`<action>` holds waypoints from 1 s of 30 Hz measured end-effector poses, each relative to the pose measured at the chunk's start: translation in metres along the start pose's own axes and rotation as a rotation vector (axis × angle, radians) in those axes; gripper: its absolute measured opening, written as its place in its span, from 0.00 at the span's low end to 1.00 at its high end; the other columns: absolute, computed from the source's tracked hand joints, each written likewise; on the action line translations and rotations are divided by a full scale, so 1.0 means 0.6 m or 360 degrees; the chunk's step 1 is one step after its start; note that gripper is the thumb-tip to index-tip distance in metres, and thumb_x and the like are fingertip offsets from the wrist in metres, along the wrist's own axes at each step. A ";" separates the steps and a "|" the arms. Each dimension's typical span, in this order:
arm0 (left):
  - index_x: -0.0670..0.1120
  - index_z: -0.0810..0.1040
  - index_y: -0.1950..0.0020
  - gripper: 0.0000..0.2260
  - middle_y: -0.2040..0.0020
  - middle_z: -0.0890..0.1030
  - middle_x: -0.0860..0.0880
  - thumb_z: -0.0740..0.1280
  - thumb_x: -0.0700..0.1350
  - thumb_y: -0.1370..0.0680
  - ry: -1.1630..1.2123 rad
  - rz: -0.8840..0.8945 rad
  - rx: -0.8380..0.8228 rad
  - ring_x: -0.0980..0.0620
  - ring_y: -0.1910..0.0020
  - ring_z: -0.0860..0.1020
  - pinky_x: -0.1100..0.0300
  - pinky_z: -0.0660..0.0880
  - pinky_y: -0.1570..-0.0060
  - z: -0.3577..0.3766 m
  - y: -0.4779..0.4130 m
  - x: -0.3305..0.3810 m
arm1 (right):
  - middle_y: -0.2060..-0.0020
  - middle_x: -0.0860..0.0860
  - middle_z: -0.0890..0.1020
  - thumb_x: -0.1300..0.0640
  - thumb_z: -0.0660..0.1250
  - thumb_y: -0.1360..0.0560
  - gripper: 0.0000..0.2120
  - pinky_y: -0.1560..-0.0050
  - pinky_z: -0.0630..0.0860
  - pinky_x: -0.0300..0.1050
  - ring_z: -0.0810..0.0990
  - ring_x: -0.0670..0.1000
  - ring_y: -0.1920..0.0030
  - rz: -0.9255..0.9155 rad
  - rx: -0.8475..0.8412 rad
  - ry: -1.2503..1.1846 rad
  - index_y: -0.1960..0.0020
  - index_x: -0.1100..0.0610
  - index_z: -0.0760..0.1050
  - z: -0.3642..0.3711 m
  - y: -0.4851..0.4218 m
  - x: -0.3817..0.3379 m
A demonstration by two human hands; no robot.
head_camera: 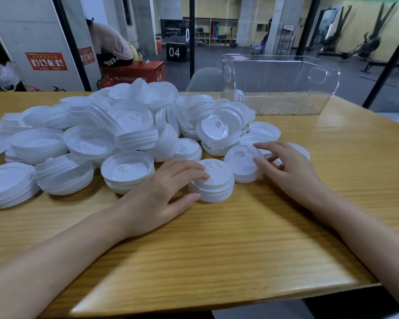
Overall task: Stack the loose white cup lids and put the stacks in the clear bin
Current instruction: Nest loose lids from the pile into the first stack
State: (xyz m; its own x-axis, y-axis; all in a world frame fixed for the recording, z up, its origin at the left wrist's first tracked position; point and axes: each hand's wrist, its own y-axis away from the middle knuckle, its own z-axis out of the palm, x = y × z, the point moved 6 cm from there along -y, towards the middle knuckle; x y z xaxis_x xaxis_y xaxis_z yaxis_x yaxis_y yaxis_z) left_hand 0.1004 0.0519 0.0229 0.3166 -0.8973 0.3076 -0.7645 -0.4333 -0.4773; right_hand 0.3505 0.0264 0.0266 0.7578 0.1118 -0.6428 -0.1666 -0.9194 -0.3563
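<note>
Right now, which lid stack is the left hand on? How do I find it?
Look at the wooden table, then the big heap of white lids. At the heap's near edge a short stack sits beside a twin stack. It is the left one, with the left hand on top.

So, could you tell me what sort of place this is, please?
Most likely a gym: a red plyo box, a black plyo box and exercise machines stand beyond the wooden table.
</note>
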 end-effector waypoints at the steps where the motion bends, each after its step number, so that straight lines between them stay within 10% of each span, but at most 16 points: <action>1: 0.48 0.76 0.34 0.16 0.35 0.74 0.54 0.62 0.52 0.20 0.0007 0.0005 0.0005 0.56 0.32 0.69 0.64 0.65 0.32 -0.001 0.000 0.001 | 0.39 0.42 0.74 0.42 0.66 0.24 0.22 0.39 0.70 0.43 0.73 0.47 0.41 -0.0029 -0.0055 0.0068 0.32 0.46 0.74 0.003 0.000 -0.001; 6: 0.47 0.77 0.36 0.16 0.35 0.75 0.52 0.63 0.51 0.20 0.0001 0.0036 0.0009 0.55 0.32 0.70 0.64 0.65 0.32 -0.002 0.002 0.004 | 0.33 0.37 0.68 0.40 0.71 0.30 0.35 0.39 0.59 0.38 0.63 0.45 0.36 -0.0220 -0.0127 0.0406 0.26 0.44 0.65 0.008 0.002 -0.010; 13: 0.46 0.77 0.35 0.16 0.34 0.75 0.52 0.64 0.51 0.20 0.0035 0.0079 -0.0019 0.53 0.31 0.70 0.61 0.66 0.32 0.000 0.004 0.007 | 0.37 0.40 0.75 0.37 0.70 0.31 0.38 0.40 0.70 0.53 0.68 0.50 0.39 -0.0257 -0.0056 0.0517 0.25 0.42 0.63 0.003 0.002 -0.012; 22: 0.46 0.77 0.35 0.16 0.34 0.75 0.52 0.63 0.50 0.20 0.0078 0.0093 -0.0031 0.53 0.31 0.70 0.60 0.67 0.32 0.000 0.004 0.010 | 0.38 0.37 0.76 0.27 0.59 0.33 0.30 0.47 0.60 0.47 0.66 0.46 0.42 -0.0401 -0.0113 0.0712 0.37 0.39 0.76 0.015 0.001 -0.006; 27: 0.47 0.76 0.34 0.16 0.33 0.74 0.53 0.64 0.50 0.20 0.0090 0.0070 -0.0030 0.54 0.30 0.69 0.60 0.66 0.31 0.000 0.004 0.010 | 0.44 0.37 0.78 0.32 0.63 0.31 0.24 0.42 0.67 0.51 0.69 0.49 0.45 -0.0368 0.0028 0.0463 0.41 0.41 0.79 0.007 0.000 -0.013; 30: 0.51 0.67 0.27 0.23 0.31 0.71 0.57 0.64 0.52 0.21 0.0139 -0.0007 -0.0005 0.59 0.31 0.69 0.65 0.65 0.32 -0.003 0.008 0.008 | 0.43 0.36 0.79 0.36 0.67 0.31 0.19 0.43 0.66 0.35 0.71 0.47 0.43 -0.0296 0.0115 -0.0037 0.42 0.40 0.79 -0.009 0.005 -0.020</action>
State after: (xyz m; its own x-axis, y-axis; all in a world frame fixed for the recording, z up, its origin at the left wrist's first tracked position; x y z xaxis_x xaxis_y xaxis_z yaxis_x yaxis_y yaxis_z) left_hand 0.0973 0.0459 0.0235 0.2697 -0.8846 0.3804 -0.7650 -0.4367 -0.4733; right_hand 0.3443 0.0201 0.0371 0.7653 0.2863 -0.5764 -0.0709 -0.8526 -0.5177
